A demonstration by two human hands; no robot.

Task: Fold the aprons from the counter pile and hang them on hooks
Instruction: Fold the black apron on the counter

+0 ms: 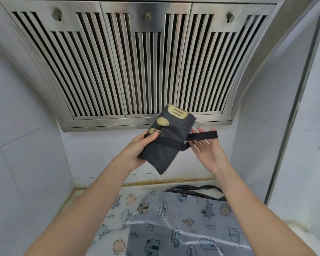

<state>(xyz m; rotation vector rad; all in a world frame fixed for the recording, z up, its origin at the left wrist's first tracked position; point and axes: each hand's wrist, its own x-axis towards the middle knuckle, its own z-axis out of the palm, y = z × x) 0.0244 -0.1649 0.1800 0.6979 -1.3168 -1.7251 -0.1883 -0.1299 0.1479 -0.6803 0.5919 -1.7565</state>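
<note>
Fingers and thumb of the left hand (137,152) grip a folded dark apron (166,137), held up in the air in front of the steel range hood (137,61), well above the counter (78,193). The bundle is tilted, its far end showing tan utensil prints, and a dark strap (203,135) wraps around its middle and sticks out to the right. The right hand (209,150) is open with straight, spread fingers, palm turned toward the bundle; the strap's free end lies across those fingers. Near the camera, on the counter, lies a second apron (174,218), light with cartoon houses, rabbits and fruit, with dark straps (192,189) bunched at its far edge. Pale tiled walls (26,145) enclose the alcove.
</note>
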